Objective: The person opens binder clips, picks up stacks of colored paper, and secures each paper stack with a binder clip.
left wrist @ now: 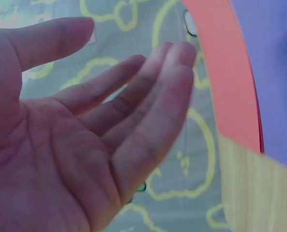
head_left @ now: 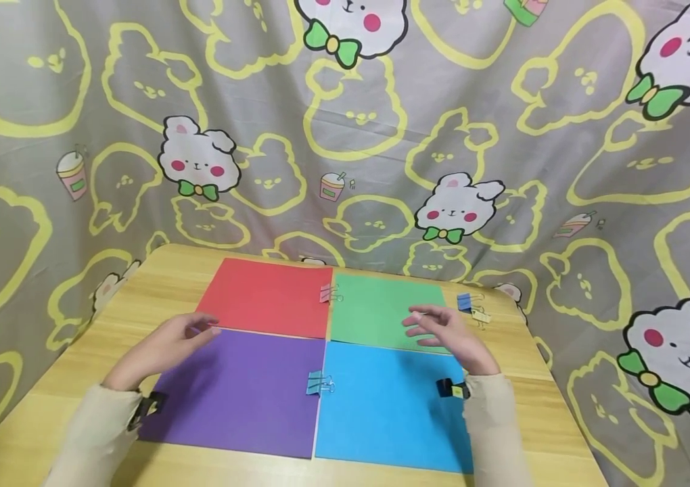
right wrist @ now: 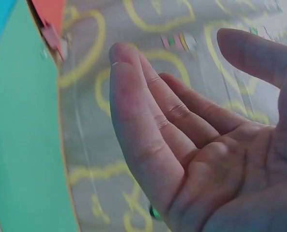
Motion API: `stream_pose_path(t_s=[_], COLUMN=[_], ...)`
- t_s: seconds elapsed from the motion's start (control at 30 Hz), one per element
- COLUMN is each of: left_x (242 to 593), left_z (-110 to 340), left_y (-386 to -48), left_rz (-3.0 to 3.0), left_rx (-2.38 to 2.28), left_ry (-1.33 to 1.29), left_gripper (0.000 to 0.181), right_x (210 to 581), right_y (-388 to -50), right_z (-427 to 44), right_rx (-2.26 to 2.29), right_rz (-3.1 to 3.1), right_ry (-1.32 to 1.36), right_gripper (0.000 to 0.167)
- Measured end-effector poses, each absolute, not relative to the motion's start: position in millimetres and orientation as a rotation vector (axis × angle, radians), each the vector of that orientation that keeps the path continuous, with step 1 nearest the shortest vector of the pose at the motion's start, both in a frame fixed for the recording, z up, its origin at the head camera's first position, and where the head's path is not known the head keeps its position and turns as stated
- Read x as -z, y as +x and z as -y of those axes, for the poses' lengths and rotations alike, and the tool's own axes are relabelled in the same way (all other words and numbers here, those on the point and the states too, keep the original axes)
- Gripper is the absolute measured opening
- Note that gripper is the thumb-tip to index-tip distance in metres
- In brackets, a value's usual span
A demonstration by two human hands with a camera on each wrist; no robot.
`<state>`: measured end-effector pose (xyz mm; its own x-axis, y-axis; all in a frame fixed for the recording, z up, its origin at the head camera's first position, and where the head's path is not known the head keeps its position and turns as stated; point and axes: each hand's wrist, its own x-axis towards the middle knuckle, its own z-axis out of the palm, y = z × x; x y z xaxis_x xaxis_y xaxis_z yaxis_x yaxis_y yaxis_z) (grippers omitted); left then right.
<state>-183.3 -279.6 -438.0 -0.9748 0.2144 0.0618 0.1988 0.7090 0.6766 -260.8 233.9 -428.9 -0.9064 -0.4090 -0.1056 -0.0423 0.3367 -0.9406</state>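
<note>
My left hand [head_left: 168, 345] hovers over the left edge of the purple sheet [head_left: 247, 399], near the red sheet [head_left: 266, 297]. Its fingers are relaxed and hold nothing. Above the green sheet [head_left: 375, 308] and the blue sheet [head_left: 381, 412] hangs my right hand [head_left: 451, 331], also loosely bent around nothing. A pink binder clip [head_left: 325, 293] lies where the red and green sheets meet. At the seam of the purple and blue sheets sits a teal binder clip [head_left: 316, 383]. Right of the green sheet are a blue binder clip [head_left: 464, 302] and a yellow binder clip [head_left: 481, 316].
The sheets lie side by side in two rows on a wooden table [head_left: 540, 419]. A grey curtain [head_left: 381, 88] with cartoon prints hangs behind the table and along its sides. A dark camera mount [head_left: 149, 407] is strapped to the left wrist, another [head_left: 451, 388] to the right.
</note>
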Motion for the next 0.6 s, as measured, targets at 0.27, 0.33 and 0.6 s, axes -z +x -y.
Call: stream_pose_path(t_s=[0.27,0.33,0.6], left_x=[428.2,426.8,432.8], left_z=[240.2,227.7,172.7], left_y=[-206.2,-211.7,-231.1], left_rz=[-2.868,-2.867,-2.817], left_rx=[-1.240,-1.238,-1.152], left_ry=[0.484,0.503,0.573], left_gripper=[0.031,0.031,0.033], right_x=[416.3,414.1,424.3], right_y=[-265.5,-265.9,-274.1], right_z=[-291.8,-303.2,-334.0], right_rx=[1.801,1.901,1.993], right_rz=[-2.353,-2.337,-2.391], right_ry=[-0.258,-0.206,0.135], right_gripper=[0.048,0.040,0.044])
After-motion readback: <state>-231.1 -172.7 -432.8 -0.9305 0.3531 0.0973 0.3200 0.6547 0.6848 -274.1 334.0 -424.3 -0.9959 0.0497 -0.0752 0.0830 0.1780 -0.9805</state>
